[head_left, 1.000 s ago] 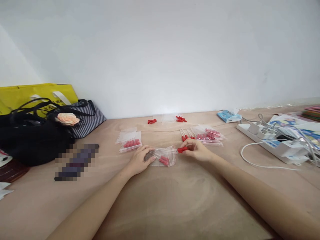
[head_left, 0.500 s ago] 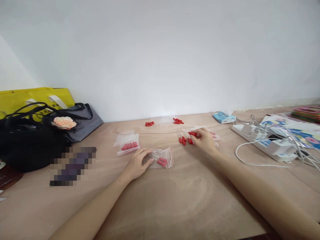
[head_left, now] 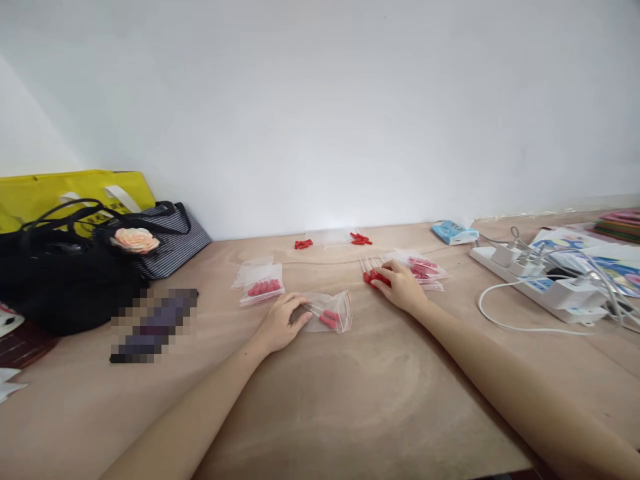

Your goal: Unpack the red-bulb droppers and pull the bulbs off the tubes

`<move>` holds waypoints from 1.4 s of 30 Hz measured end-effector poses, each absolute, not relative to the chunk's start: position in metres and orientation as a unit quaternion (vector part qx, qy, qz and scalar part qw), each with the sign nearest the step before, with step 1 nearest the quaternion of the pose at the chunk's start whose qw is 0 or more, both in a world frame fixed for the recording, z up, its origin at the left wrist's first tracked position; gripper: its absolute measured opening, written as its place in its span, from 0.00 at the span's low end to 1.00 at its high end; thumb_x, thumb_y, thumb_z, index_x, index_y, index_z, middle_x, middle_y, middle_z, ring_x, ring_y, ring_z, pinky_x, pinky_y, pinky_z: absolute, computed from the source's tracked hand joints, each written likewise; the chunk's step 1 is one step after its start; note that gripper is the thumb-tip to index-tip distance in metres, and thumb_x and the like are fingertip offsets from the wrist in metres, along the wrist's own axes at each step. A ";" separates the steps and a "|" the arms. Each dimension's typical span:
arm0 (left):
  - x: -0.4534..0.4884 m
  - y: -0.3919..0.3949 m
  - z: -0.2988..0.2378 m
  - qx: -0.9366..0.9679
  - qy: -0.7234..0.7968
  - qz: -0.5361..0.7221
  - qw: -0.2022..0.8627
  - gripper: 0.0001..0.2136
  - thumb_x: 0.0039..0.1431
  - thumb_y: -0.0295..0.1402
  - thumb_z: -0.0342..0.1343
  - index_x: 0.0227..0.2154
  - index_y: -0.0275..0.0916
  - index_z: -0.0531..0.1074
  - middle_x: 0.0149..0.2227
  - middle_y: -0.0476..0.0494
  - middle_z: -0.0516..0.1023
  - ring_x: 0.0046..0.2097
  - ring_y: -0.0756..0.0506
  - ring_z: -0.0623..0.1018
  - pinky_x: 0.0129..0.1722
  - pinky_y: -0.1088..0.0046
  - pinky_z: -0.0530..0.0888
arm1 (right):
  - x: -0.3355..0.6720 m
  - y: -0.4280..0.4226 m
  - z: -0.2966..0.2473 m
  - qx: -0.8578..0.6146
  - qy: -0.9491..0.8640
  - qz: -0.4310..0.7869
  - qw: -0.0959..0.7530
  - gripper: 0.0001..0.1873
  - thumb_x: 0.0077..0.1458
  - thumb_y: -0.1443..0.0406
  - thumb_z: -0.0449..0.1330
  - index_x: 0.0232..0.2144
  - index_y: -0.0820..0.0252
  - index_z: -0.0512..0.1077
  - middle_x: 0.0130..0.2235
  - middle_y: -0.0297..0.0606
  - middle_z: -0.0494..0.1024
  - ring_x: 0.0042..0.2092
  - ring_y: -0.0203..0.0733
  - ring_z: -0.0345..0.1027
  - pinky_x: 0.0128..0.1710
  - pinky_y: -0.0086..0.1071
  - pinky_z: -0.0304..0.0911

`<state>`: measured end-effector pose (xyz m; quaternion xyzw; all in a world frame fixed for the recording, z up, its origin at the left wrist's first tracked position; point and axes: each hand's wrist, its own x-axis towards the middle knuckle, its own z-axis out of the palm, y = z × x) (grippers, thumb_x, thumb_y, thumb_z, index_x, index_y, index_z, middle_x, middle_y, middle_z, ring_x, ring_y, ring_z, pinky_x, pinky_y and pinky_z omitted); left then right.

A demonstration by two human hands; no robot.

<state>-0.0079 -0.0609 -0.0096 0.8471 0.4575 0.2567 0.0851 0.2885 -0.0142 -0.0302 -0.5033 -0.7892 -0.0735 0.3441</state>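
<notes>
On the pale wooden worktop (head_left: 350, 400), our left hand (head_left: 278, 325) has its fingers pinched on the edge of a small clear zip bag (head_left: 334, 311) lying flat beside it; slightly farther, our right hand (head_left: 403, 288) has its fingers together on loose red-capped clear sticks (head_left: 371, 272). Filled clear bags (head_left: 426, 267) lie just behind.

Bare left hand (head_left: 280, 325) and right hand (head_left: 403, 287), long bare forearms

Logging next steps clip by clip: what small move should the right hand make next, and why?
Probably pinch one of the loose red-tipped sticks and carry it to the clear bag: the right hand rests on them, while the left hand holds that bag, with a few already inside.
</notes>
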 end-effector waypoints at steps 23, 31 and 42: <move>0.001 -0.058 -0.011 0.836 0.475 0.274 0.040 0.07 0.51 0.34 0.50 0.32 0.39 0.69 0.35 0.45 0.73 0.38 0.45 0.71 0.40 0.67 0.68 | 0.210 -0.064 -0.015 -0.392 -0.828 0.221 0.335 0.09 0.42 0.65 0.62 0.31 0.57 0.73 0.33 0.35 0.73 0.33 0.35 0.64 0.36 0.30 0.60; -0.003 -0.057 -0.013 0.838 0.473 0.264 0.069 0.12 0.52 0.36 0.50 0.38 0.38 0.68 0.41 0.44 0.72 0.43 0.45 0.70 0.44 0.66 0.67 | 0.209 -0.064 -0.021 -0.431 -0.792 0.243 0.358 0.04 0.41 0.70 0.57 0.24 0.61 0.65 0.25 0.32 0.71 0.26 0.32 0.62 0.26 0.25 0.58; -0.005 -0.057 -0.011 0.835 0.477 0.263 0.073 0.12 0.52 0.37 0.50 0.38 0.38 0.68 0.41 0.43 0.72 0.43 0.44 0.71 0.44 0.65 0.67 | 0.224 -0.058 -0.019 -0.397 -0.683 0.424 0.443 0.10 0.42 0.64 0.59 0.30 0.61 0.67 0.30 0.35 0.74 0.27 0.32 0.67 0.27 0.27 0.63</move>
